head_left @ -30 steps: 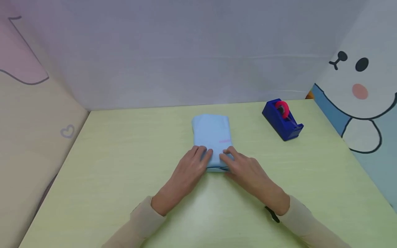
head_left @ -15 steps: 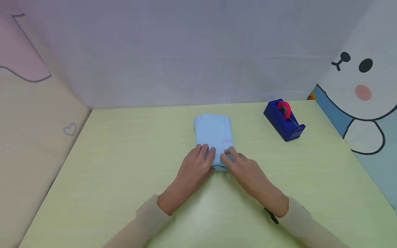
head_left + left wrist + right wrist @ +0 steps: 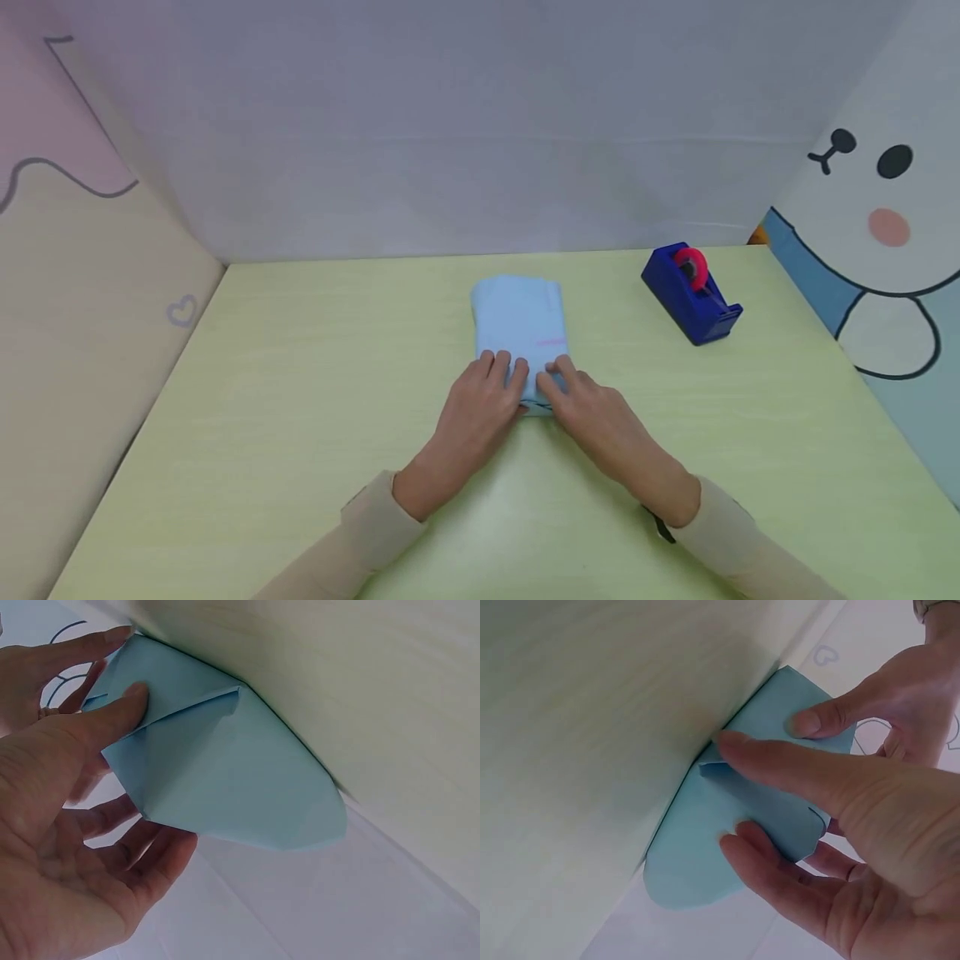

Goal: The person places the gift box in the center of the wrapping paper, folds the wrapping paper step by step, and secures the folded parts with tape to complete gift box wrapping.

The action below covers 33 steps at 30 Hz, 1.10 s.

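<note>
A folded light blue paper package (image 3: 517,317), with a thin pink strip on its upper face, lies on the table before me. My left hand (image 3: 480,408) holds the left part of its near end, fingers on top and thumb against the folded end. From the right, my right hand (image 3: 600,421) grips the same end, fingertips bent on the upper face. The left wrist view shows the left thumb (image 3: 135,697) on a creased flap of the paper (image 3: 240,772). In the right wrist view, the right thumb (image 3: 742,746) presses beside an open fold. The package's underside is hidden.
A blue tape dispenser (image 3: 678,304) with a red-cored roll stands at the back right of the pale green table (image 3: 300,375). A grey-white panel (image 3: 480,150) closes off the back. Side panels with cartoon drawings (image 3: 885,217) flank the table. Something dark (image 3: 663,529) shows under the right wrist.
My left hand has shifted slightly right along the package's near end, covering more of it. My right hand stays nearly in place. The whole view has drifted a little.
</note>
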Motion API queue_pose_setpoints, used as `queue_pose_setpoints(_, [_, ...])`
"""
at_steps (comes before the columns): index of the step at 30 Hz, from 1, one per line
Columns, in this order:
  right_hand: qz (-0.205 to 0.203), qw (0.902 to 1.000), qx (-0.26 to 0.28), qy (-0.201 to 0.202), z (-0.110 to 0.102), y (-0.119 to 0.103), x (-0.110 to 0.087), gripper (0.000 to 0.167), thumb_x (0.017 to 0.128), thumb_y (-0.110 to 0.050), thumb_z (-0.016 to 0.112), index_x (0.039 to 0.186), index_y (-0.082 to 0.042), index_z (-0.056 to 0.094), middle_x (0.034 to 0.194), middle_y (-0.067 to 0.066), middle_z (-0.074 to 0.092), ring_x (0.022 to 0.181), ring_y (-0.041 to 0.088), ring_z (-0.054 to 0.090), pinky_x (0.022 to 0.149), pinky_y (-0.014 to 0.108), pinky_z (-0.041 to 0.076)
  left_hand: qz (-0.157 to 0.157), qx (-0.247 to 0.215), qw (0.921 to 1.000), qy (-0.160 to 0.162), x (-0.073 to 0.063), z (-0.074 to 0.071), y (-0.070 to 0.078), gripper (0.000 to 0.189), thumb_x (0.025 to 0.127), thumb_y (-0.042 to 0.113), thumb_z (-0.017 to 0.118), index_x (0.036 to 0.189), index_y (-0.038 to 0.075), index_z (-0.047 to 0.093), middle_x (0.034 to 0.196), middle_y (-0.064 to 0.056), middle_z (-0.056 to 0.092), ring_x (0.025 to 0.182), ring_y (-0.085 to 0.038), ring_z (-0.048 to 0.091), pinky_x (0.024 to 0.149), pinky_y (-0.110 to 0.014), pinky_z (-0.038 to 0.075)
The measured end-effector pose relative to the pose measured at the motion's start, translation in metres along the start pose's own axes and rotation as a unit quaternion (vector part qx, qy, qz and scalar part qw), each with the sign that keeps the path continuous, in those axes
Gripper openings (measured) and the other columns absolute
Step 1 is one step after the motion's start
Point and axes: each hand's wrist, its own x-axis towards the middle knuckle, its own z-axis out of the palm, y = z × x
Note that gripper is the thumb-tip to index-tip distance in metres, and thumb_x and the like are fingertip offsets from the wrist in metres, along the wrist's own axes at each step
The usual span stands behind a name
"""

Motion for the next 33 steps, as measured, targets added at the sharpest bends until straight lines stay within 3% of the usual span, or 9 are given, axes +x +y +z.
queue_pose_setpoints(11, [-0.004, 0.9999, -0.010, 0.004, 0.002, -0.002, 0.000, 0.045, 0.079, 0.011, 0.082, 0.110, -0.001, 0.052, 0.108, 0.017, 0.052, 0.060, 0.022, 0.053, 0.041, 0.026, 0.043, 0.015, 0.015, 0.9997, 0.011, -0.001, 0.001, 0.000, 0.059, 0.074, 0.042, 0.092, 0.109, 0.003, 0.066, 0.090, -0.008, 0.057, 0.075, -0.021, 0.048, 0.067, -0.026, 0.046])
queue_pose_setpoints(18, [-0.002, 0.9989, 0.043, -0.017, -0.005, 0.003, 0.001, 0.040, 0.083, 0.014, 0.076, 0.111, -0.005, 0.054, 0.111, 0.016, 0.053, 0.056, 0.016, 0.048, 0.042, 0.021, 0.038, 0.021, -0.007, 0.9997, 0.012, -0.002, 0.003, -0.004, 0.058, 0.073, 0.042, 0.092, 0.107, 0.003, 0.065, 0.091, -0.008, 0.058, 0.077, -0.021, 0.050, 0.068, -0.025, 0.048])
queue_pose_setpoints(23, [-0.007, 0.9941, 0.101, -0.038, -0.013, 0.012, 0.002, 0.041, 0.085, 0.002, 0.082, 0.116, -0.008, 0.057, 0.114, 0.012, 0.052, 0.050, 0.010, 0.040, 0.047, 0.018, 0.038, 0.025, -0.035, 0.9989, 0.021, -0.001, 0.002, -0.010, 0.055, 0.071, 0.040, 0.094, 0.101, 0.004, 0.065, 0.090, -0.008, 0.058, 0.077, -0.021, 0.051, 0.067, -0.025, 0.049])
queue_pose_setpoints(28, [-0.020, 0.9879, 0.146, -0.048, -0.016, 0.022, 0.005, 0.041, 0.085, -0.006, 0.083, 0.115, -0.009, 0.056, 0.114, 0.009, 0.053, 0.049, 0.010, 0.045, 0.050, 0.017, 0.044, 0.027, -0.066, 0.9973, 0.017, 0.000, 0.000, -0.014, 0.052, 0.072, 0.038, 0.094, 0.099, 0.006, 0.064, 0.090, -0.008, 0.057, 0.078, -0.021, 0.050, 0.066, -0.025, 0.047])
queue_pose_setpoints(33, [-0.024, 0.9839, 0.171, -0.047, -0.017, 0.028, 0.006, 0.042, 0.084, -0.007, 0.085, 0.114, -0.011, 0.056, 0.108, 0.007, 0.052, 0.049, 0.008, 0.042, 0.050, 0.017, 0.042, 0.026, -0.079, 0.9965, 0.004, 0.001, -0.001, -0.015, 0.051, 0.074, 0.038, 0.094, 0.102, 0.005, 0.065, 0.092, -0.008, 0.058, 0.079, -0.021, 0.050, 0.067, -0.025, 0.048])
